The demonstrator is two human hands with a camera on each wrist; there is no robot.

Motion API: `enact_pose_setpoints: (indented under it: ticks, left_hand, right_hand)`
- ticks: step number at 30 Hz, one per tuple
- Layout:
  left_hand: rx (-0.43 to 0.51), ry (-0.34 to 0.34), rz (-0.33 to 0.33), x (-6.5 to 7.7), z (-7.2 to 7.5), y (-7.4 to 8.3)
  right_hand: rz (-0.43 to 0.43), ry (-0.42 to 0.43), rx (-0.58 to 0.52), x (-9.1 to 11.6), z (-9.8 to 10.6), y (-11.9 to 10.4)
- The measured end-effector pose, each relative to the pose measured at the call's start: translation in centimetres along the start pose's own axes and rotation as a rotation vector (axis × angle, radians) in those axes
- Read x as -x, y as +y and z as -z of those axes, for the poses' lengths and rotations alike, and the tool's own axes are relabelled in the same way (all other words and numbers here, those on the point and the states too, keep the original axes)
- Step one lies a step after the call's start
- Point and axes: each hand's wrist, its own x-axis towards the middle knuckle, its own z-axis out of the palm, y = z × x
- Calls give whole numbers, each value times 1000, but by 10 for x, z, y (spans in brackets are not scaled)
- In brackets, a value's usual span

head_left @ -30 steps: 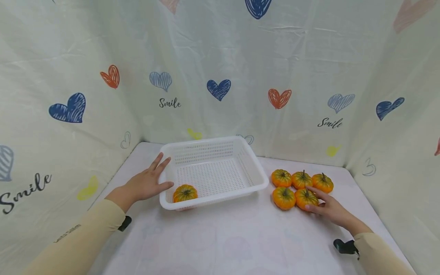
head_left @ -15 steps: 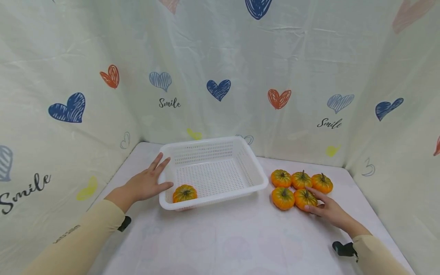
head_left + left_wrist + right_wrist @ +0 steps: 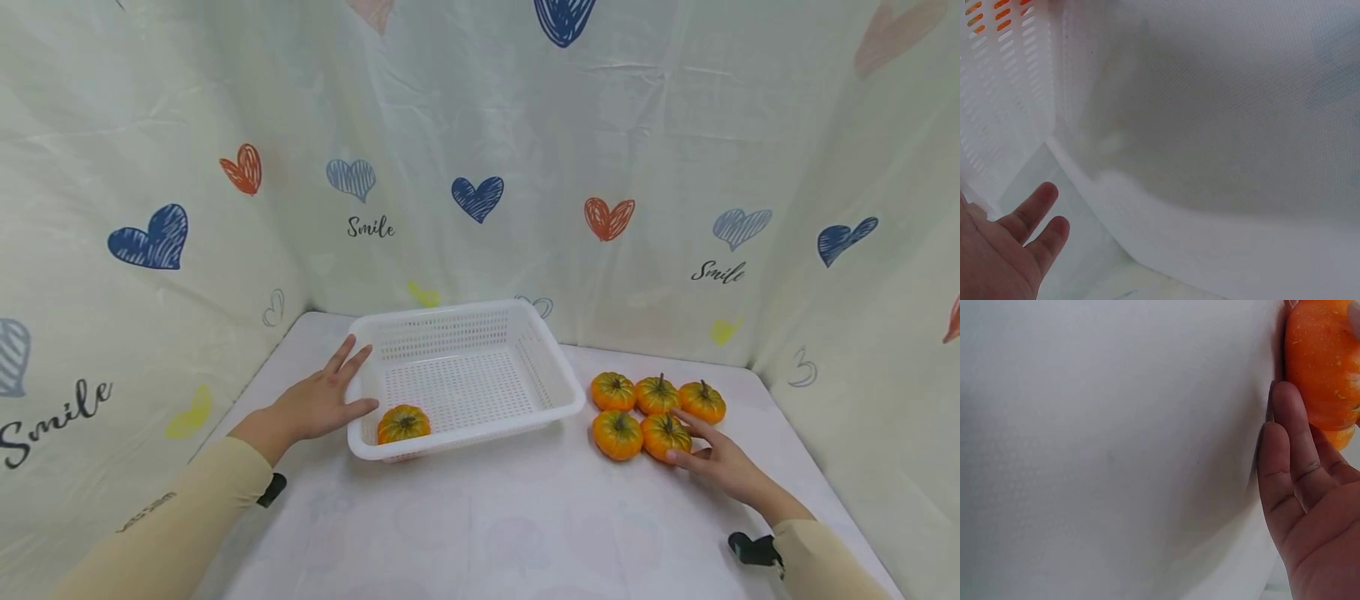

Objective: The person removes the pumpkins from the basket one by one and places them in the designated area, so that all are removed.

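A white perforated plastic basket (image 3: 468, 432) stands at the table's back left. One small orange-and-green pumpkin (image 3: 403, 423) lies in its front left corner. My left hand (image 3: 318, 400) rests on the basket's left rim, fingers spread and straight, thumb reaching over the edge. To the right of the basket, several more small pumpkins (image 3: 617, 433) sit close together in two rows. My right hand (image 3: 720, 458) grips the front right pumpkin (image 3: 663, 435) from its right side, thumb in front and fingers behind. In the right wrist view the lower fingers (image 3: 1288, 419) lie along the table beside this pumpkin.
A white cloth covers the table (image 3: 480, 525). Behind and at both sides hangs a pale curtain (image 3: 525, 108) printed with hearts and "Smile". The basket's back edge is close to the rear curtain.
Both hands, the basket and the pumpkins hold their places. Only a very slight shift of the head view shows.
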Motion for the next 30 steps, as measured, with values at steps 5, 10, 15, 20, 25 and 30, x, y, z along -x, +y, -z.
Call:
enact_pose_setpoints:
  ticks: [5,10,15,20,25,30]
  left_hand:
    - [-1,-2,0,0,0,0]
    - [4,-8,2,1,0,1]
    - [0,-10,5,2,1,2]
    - [-2,-9,-2,2,2,3]
    - [2,-9,-2,2,2,3]
    - [3,-10,2,3,3,3]
  right_hand:
    - [9,2,4,6,5,1]
    - [20,15,8,11,17,-3]
    - [69,37,61,9,34,-19]
    - [135,34,120,-2,48,-47]
    - [206,-11,89,-22,60,-89]
    - [275,-61,81,-48,64,-134]
